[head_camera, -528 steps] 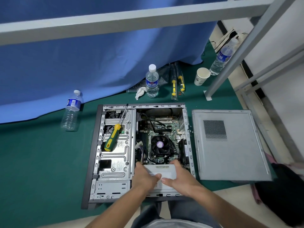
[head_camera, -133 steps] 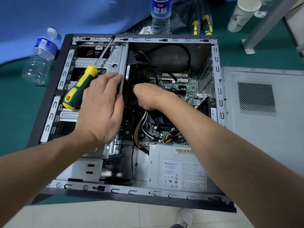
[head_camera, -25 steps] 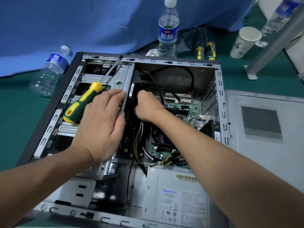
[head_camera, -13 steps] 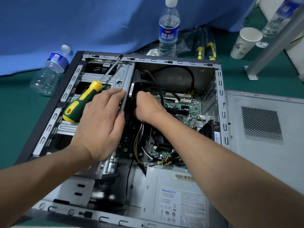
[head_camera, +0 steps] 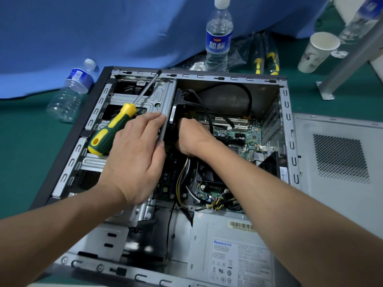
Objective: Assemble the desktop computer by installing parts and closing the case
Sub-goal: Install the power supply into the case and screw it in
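Nothing moved; left hand [head_camera: 134, 154] flat on drive cage [head_camera: 132, 98]; right hand's [head_camera: 192, 135] grip hidden.

There is only one view, from a camera on the person's head. It looks forward and steeply down, from close above, into the open computer case [head_camera: 286, 112] that lies on its side. Both forearms enter from the bottom edge, and the wide lens bends the borders.
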Demonstrator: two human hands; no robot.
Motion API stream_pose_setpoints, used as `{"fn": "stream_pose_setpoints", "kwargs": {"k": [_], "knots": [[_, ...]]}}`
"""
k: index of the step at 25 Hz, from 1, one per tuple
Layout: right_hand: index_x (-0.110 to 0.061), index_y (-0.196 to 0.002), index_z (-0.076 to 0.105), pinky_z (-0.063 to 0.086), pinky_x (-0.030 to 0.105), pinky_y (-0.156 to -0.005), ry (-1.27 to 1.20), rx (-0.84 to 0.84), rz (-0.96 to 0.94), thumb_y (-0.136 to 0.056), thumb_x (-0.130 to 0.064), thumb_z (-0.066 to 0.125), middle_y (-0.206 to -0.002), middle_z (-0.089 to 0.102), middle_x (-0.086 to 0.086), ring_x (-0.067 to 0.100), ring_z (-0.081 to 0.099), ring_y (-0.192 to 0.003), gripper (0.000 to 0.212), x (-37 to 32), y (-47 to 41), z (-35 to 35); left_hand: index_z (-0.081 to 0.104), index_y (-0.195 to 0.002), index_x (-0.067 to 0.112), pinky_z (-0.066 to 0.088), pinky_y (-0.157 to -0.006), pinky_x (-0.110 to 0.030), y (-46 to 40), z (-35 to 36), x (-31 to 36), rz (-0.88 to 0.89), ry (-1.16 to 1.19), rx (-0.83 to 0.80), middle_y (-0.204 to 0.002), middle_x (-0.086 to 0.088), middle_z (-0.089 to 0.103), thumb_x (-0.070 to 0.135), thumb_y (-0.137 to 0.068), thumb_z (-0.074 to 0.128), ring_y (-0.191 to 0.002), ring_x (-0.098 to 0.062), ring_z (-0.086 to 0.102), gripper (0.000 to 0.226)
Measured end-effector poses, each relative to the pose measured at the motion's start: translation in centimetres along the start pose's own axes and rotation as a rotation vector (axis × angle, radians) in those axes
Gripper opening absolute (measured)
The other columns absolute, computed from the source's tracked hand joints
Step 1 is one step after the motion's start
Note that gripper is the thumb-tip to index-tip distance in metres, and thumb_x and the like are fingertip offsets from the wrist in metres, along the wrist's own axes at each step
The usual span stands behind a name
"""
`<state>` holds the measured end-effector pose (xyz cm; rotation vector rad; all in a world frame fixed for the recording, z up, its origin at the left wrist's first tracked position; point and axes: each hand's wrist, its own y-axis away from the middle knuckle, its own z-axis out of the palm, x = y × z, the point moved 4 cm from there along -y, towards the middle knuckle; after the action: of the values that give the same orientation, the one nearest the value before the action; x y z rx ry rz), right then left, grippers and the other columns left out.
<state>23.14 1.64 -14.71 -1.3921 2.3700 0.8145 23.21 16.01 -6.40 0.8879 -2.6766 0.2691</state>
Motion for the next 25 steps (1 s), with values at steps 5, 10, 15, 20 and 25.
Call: {"fn": "stream_pose_setpoints", "kwargs": {"k": [5, 10, 15, 20, 25], "knots": [[-0.012, -0.096, 0.062, 0.048, 0.032, -0.071, -0.028, 0.012, -0.043, -0.084, -0.014, 0.059, -0.105, 0.067, 0.017, 0.038, 0.065, -0.099, 0.013, -0.21, 0.12, 0.02, 0.044, -0.144, 0.008, 0.031, -0.109, -0.043, 0.09, -0.01, -0.02, 0.002, 0.001, 0.000, -0.146, -0.007, 0.042, 0.028, -0.092, 0.036, -0.134, -0.026, 0.038, 0.056], [-0.012, -0.102, 0.065, 0.051, 0.032, -0.074, -0.045, -0.014, -0.037, -0.083, -0.014, 0.060, -0.106, 0.068, 0.016, 0.036, 0.065, -0.099, 0.019, -0.21, -0.08, 0.13, 0.044, -0.144, 0.007, 0.031, -0.108, -0.043, 0.01, -0.02, 0.15, 0.001, 0.005, -0.005, -0.145, -0.008, 0.042, 0.028, -0.092, 0.036, -0.134, -0.026, 0.038, 0.056], [-0.015, -0.077, 0.045, 0.047, 0.035, -0.073, -0.081, 0.054, 0.041, -0.083, -0.008, 0.053, -0.107, 0.065, 0.018, 0.040, 0.062, -0.098, 0.013, 0.05, 0.33, -0.70, 0.043, -0.144, 0.008, 0.031, -0.109, -0.042, 0.07, -0.08, 0.11, 0.001, 0.007, -0.003, -0.146, -0.007, 0.042, 0.029, -0.092, 0.035, -0.134, -0.025, 0.038, 0.057], [-0.014, -0.073, 0.042, 0.047, 0.035, -0.071, -0.052, 0.035, 0.024, -0.083, -0.004, 0.053, -0.105, 0.065, 0.018, 0.040, 0.062, -0.097, 0.018, 0.05, 0.33, -0.55, 0.044, -0.144, 0.007, 0.031, -0.108, -0.042, 0.04, -0.05, 0.14, 0.006, 0.005, 0.000, -0.145, -0.008, 0.042, 0.029, -0.092, 0.034, -0.134, -0.026, 0.038, 0.057], [-0.013, -0.090, 0.058, 0.049, 0.032, -0.071, -0.056, 0.010, -0.043, -0.084, -0.011, 0.057, -0.103, 0.066, 0.016, 0.038, 0.064, -0.095, 0.007, -0.33, 0.13, -0.22, 0.044, -0.143, 0.007, 0.030, -0.107, -0.042, 0.06, -0.06, 0.05, -0.001, 0.001, -0.002, -0.145, -0.008, 0.042, 0.029, -0.092, 0.035, -0.133, -0.026, 0.039, 0.056]]}}
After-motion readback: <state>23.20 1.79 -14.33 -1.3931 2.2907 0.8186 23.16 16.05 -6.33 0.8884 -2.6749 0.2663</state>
